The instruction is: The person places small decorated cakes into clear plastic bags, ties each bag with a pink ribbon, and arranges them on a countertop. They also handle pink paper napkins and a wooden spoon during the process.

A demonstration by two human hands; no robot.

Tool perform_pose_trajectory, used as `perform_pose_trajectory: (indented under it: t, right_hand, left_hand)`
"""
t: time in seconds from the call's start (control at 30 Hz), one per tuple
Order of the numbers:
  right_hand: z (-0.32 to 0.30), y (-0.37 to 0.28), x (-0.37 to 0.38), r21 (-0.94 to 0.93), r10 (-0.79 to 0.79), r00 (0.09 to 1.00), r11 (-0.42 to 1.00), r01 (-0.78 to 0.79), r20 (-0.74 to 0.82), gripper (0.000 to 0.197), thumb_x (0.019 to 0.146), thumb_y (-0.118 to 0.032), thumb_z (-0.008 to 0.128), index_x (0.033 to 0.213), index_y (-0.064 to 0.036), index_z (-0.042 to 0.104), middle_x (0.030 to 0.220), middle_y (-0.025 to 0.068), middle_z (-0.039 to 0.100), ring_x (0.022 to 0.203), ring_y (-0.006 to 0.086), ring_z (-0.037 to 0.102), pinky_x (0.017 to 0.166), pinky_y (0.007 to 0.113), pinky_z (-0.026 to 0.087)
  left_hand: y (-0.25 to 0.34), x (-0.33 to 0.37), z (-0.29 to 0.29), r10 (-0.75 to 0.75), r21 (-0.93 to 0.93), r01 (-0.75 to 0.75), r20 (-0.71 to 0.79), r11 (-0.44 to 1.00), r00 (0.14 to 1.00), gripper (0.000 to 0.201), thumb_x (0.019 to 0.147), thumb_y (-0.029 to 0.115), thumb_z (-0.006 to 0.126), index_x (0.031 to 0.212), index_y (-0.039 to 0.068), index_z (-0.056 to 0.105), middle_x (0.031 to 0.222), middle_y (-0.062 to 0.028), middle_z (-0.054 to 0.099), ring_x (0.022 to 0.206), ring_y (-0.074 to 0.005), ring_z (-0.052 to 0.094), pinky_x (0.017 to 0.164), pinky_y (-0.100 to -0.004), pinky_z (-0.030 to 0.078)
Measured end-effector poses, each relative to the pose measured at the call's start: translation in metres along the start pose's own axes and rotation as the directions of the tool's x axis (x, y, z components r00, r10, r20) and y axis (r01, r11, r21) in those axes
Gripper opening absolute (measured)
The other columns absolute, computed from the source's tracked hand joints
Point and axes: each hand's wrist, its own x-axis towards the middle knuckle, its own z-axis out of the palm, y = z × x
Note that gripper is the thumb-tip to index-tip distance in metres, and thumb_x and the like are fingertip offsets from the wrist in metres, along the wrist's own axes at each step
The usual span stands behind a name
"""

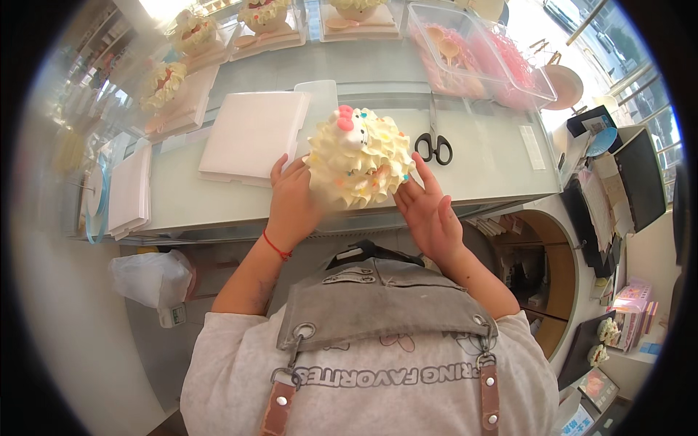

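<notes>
A domed cake piped with pale yellow cream ruffles [371,171] stands between my two hands at the counter's near edge. A white kitten-head figure with a pink bow [350,128] sits on its upper left, and small coloured sprinkles dot the cream. My left hand [297,200] cups the cake's left side, its fingers partly hidden by cream. On the opposite side my right hand [430,218] supports it, fingertips against the lower edge, index finger and thumb apart. The cake's underside is hidden from above.
Black-handled scissors [434,149] lie right of the cake, and a flat pale pink box [254,134] lies left. Farther back, a clear bin [542,91] holds pink shredded paper and wooden spoons. More cream cakes [263,14] line the far side. Blue ribbon [98,200] hangs at far left.
</notes>
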Motion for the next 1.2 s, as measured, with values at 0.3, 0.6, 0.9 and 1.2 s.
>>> perform_pose_trajectory:
  t: [0.3, 0.6, 0.9, 1.2]
  right_hand:
    - [0.004, 0.004, -0.018, -0.064, -0.032, 0.996, 0.998, 0.027, -0.085, 0.087, 0.093, -0.053, 0.048, 0.15, -0.0055, 0.001, 0.151, 0.0189, 0.028, 0.142, 0.0267, 0.023, 0.117, 0.043, 0.011]
    - [0.0, 0.001, -0.014, -0.143, -0.092, 0.987, 0.987, 0.073, -0.135, 0.075, 0.094, -0.043, 0.05, 0.146, -0.0048, 0.012, 0.147, 0.0222, 0.034, 0.14, 0.0299, 0.029, 0.114, 0.044, 0.02]
    - [-0.015, -0.004, -0.02, -0.294, -0.148, 0.983, 0.949, 0.111, -0.106, 0.057, 0.093, -0.027, 0.055, 0.137, -0.0062, 0.026, 0.135, 0.0232, 0.049, 0.124, 0.0291, 0.048, 0.102, 0.042, 0.039]
    - [-0.036, -0.013, -0.032, -0.458, -0.292, 0.948, 0.865, 0.204, -0.128, 0.056, 0.088, -0.03, 0.064, 0.129, -0.0063, 0.034, 0.105, 0.017, 0.058, 0.095, 0.0223, 0.056, 0.078, 0.035, 0.049]
  left_hand:
    - [0.007, -0.002, 0.002, 0.002, 0.031, 0.003, -0.183, 1.0, 0.983, 0.032, 0.073, 0.006, 0.063, 0.104, 0.001, 0.063, 0.104, -0.0124, 0.066, 0.114, -0.0301, 0.054, 0.107, -0.0515, 0.024]
    - [0.025, -0.015, 0.002, -0.02, 0.206, 0.079, -0.277, 0.975, 0.961, 0.026, 0.074, 0.009, 0.069, 0.1, 0.006, 0.067, 0.095, -0.0096, 0.067, 0.104, -0.0275, 0.058, 0.106, -0.0488, 0.027]
    - [0.033, -0.051, -0.002, -0.012, 0.066, 0.037, -0.346, 0.997, 0.938, 0.026, 0.069, -0.003, 0.073, 0.092, 0.007, 0.068, 0.083, -0.005, 0.065, 0.088, -0.0222, 0.06, 0.096, -0.0428, 0.037]
    - [0.019, -0.052, -0.006, -0.081, -0.113, 0.032, -0.461, 0.993, 0.884, 0.02, 0.068, -0.008, 0.07, 0.078, 0.009, 0.065, 0.072, -0.0026, 0.062, 0.07, -0.0196, 0.059, 0.089, -0.0425, 0.044]
